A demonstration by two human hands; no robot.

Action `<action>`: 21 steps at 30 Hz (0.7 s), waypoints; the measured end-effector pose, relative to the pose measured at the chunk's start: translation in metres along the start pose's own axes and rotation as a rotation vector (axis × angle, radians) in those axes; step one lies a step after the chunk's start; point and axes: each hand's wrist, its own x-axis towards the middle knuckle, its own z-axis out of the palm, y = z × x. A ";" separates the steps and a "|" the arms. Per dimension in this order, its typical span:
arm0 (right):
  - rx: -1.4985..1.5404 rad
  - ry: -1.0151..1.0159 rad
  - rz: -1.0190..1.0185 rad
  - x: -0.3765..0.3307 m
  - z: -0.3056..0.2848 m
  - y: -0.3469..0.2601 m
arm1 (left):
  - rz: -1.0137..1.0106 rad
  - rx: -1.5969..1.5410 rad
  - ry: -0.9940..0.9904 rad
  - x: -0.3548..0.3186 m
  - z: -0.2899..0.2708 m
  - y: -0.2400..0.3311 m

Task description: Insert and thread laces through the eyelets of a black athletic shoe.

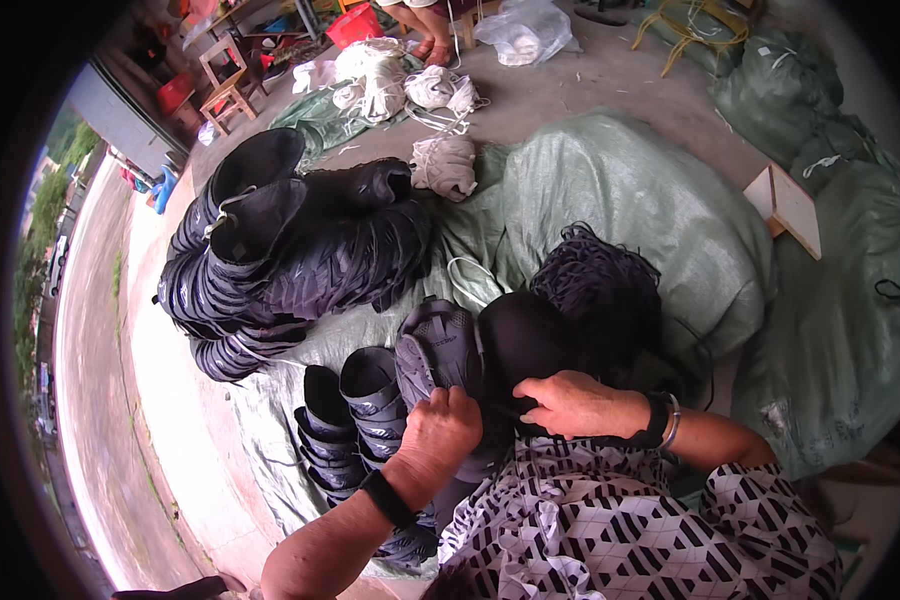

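A black shoe upper (437,345) with a perforated toe lies before me, toe end pointing away. My left hand (440,430) is closed on its near end. To the right, my right hand (580,405) has its thumb and forefinger brought together; whatever is between them is too small to make out. Just beyond that hand is a smooth dark rounded shape (523,335), perhaps my knee. A tangled bundle of dark laces (605,280) rests past it. Nested black shoe uppers (370,385) stand in stacks left of my left hand.
A large pile of nested black uppers (300,240) sits at the far left on green woven sheeting (300,375). Bulging green sacks (630,200) spread to the right. Bundles of white cord (370,80), a wooden chair (228,85) and a seated person's legs (425,25) are farther back.
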 end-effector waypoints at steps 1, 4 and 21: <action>0.029 -0.047 0.045 0.001 0.001 -0.002 | -0.012 -0.008 -0.013 -0.001 0.001 0.000; 0.144 -0.142 0.123 0.003 0.003 -0.003 | -0.016 -0.080 -0.020 0.006 -0.004 -0.007; 0.483 -0.268 0.260 0.001 -0.028 0.007 | -0.596 -1.042 -0.126 -0.045 0.015 -0.009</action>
